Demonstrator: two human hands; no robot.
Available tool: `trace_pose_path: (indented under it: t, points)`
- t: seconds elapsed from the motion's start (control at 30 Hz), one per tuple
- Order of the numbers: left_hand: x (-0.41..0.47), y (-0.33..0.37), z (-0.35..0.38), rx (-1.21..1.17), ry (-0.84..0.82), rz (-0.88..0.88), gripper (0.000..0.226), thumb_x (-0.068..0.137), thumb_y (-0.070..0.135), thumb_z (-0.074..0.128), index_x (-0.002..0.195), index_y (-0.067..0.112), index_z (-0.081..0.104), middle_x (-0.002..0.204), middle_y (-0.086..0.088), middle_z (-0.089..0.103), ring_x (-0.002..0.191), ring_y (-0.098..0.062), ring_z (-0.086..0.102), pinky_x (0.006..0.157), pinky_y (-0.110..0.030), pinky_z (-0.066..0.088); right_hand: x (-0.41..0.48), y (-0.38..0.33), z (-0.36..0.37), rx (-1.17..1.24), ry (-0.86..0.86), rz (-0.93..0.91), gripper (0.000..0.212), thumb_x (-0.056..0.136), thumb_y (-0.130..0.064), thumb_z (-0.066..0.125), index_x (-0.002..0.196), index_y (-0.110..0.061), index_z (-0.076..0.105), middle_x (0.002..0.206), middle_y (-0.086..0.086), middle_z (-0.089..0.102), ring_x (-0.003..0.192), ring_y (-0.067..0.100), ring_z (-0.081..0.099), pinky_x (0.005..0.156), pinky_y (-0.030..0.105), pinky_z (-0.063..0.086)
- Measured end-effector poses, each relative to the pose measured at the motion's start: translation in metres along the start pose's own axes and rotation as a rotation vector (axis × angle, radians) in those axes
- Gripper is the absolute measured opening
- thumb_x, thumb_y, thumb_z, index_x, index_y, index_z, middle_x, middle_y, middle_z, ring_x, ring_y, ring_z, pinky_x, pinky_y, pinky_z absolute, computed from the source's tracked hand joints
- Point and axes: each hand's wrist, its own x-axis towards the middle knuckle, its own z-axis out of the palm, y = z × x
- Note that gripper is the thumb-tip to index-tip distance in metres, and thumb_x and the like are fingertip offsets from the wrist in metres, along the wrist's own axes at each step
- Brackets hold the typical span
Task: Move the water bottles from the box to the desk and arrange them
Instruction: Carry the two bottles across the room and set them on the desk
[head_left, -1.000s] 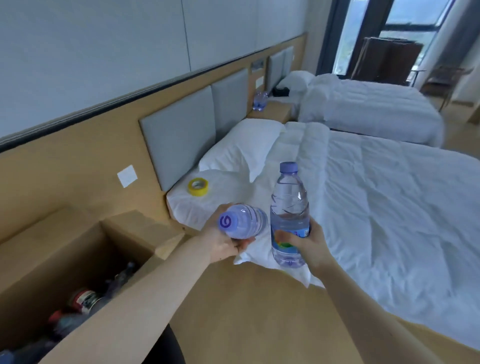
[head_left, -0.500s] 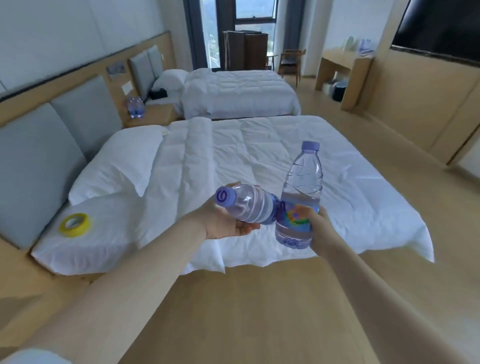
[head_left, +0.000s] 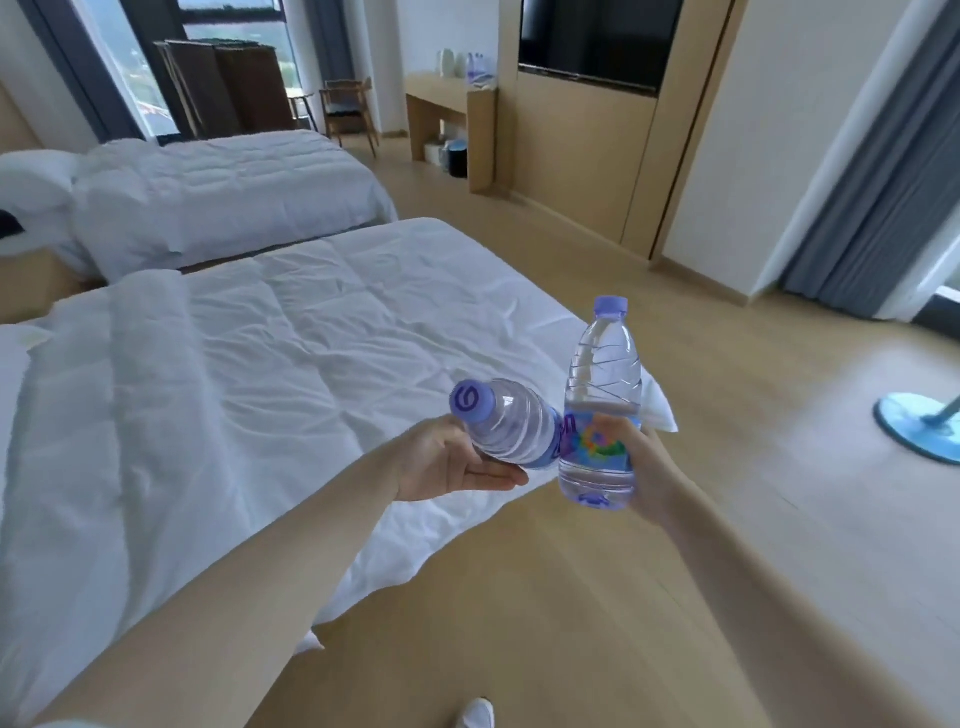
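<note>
Water bottles (head_left: 597, 447) are both being carried above the floor (head_left: 727, 519) by the bed's (head_left: 260, 338) corner, well apart from the far table (head_left: 434, 85). The right hand (head_left: 652, 470) is gripping the upright bottle (head_left: 602, 374) low, fingers wrapped round its label. The left hand (head_left: 441, 462) is cradling the sideways bottle (head_left: 511, 431), thumb lying flat, fingers hidden behind. The bottles are touching, so a knock in walking could be sending the sideways one off the palm.
</note>
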Motion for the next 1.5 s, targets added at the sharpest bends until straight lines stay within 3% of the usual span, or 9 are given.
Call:
trace_pose_path:
  t: [0.1,0.23,0.43,0.67,0.8,1.0,1.17,1.33,1.5]
  points:
    - [0.044,0.028,-0.011,0.303,-0.086,0.001,0.040,0.089,-0.016,0.051,0.123,0.004,0.052,0.089,-0.010,0.071,0.086,-0.021,0.070,0.081,-0.027,0.056,0.030,-0.013,-0.015,0.000,0.061,-0.027,0.023,0.067,-0.018,0.070,0.090,-0.015,0.071,0.084,0.012,0.072,0.073,0.026,0.071,0.065,0.034,0.058]
    - [0.103,0.058,-0.022,0.655,-0.015,0.057,0.046,0.085,0.001,0.069,0.119,0.027,0.053,0.096,0.008,0.064,0.086,-0.006,0.061,0.076,-0.020,0.049,0.064,-0.031,-0.035,0.006,0.155,-0.046,0.041,0.064,-0.021,0.071,0.102,-0.007,0.064,0.079,0.008,0.073,0.069,0.023,0.071,0.057,0.029,0.055]
    - [0.196,0.076,-0.013,0.487,-0.139,0.174,0.050,0.081,0.000,0.072,0.125,0.015,0.056,0.116,0.001,0.067,0.111,-0.013,0.062,0.092,-0.023,0.049,0.093,-0.040,-0.083,0.026,0.275,-0.039,0.051,0.055,-0.029,0.075,0.101,-0.010,0.066,0.086,0.012,0.071,0.073,0.025,0.069,0.064,0.032,0.056]
    - [0.303,0.076,0.037,0.408,-0.066,0.188,0.050,0.060,0.035,0.076,0.109,0.026,0.070,0.106,0.007,0.072,0.099,-0.010,0.067,0.077,-0.019,0.052,0.109,-0.046,-0.171,0.006,0.452,-0.078,0.049,0.048,-0.036,0.078,0.091,-0.014,0.070,0.080,0.007,0.073,0.070,0.023,0.070,0.062,0.028,0.055]
    - [0.370,0.071,0.081,0.367,0.039,0.125,0.049,0.072,0.034,0.068,0.112,0.006,0.065,0.098,-0.011,0.070,0.089,-0.029,0.067,0.075,-0.033,0.052,0.121,-0.057,-0.238,-0.001,0.465,-0.089,0.050,0.048,-0.037,0.078,0.092,-0.015,0.069,0.080,0.006,0.071,0.071,0.023,0.069,0.063,0.029,0.055]
    - [0.454,0.076,0.159,0.344,0.170,0.017,0.044,0.055,0.052,0.064,0.082,0.017,0.068,0.074,-0.006,0.069,0.062,-0.020,0.066,0.057,-0.022,0.050,0.138,-0.109,-0.336,0.041,0.441,-0.115,0.049,0.055,-0.034,0.079,0.099,-0.015,0.068,0.082,0.005,0.073,0.072,0.021,0.071,0.060,0.029,0.056]
    - [0.515,0.072,0.202,0.307,0.215,0.008,0.035,0.074,0.048,0.062,0.090,0.017,0.064,0.075,-0.004,0.065,0.058,-0.016,0.064,0.054,-0.021,0.051,0.156,-0.145,-0.400,0.119,0.419,-0.080,0.066,0.055,-0.062,0.068,0.101,-0.015,0.069,0.090,0.008,0.073,0.079,0.024,0.071,0.070,0.033,0.057]
    - [0.567,0.073,0.227,0.232,0.257,-0.056,0.056,0.084,0.059,0.054,0.107,0.009,0.061,0.096,-0.015,0.063,0.087,-0.032,0.061,0.091,-0.044,0.049,0.170,-0.159,-0.444,0.159,0.459,-0.056,0.060,0.069,-0.060,0.067,0.105,-0.011,0.067,0.094,0.014,0.069,0.079,0.027,0.069,0.077,0.037,0.055]
    - [0.625,0.077,0.238,0.215,0.255,-0.123,0.065,0.078,0.065,0.054,0.111,0.010,0.063,0.105,-0.017,0.064,0.094,-0.034,0.061,0.099,-0.049,0.046,0.193,-0.172,-0.488,0.175,0.525,-0.023,0.066,0.063,-0.059,0.072,0.108,-0.011,0.065,0.092,0.012,0.070,0.079,0.027,0.069,0.074,0.036,0.054]
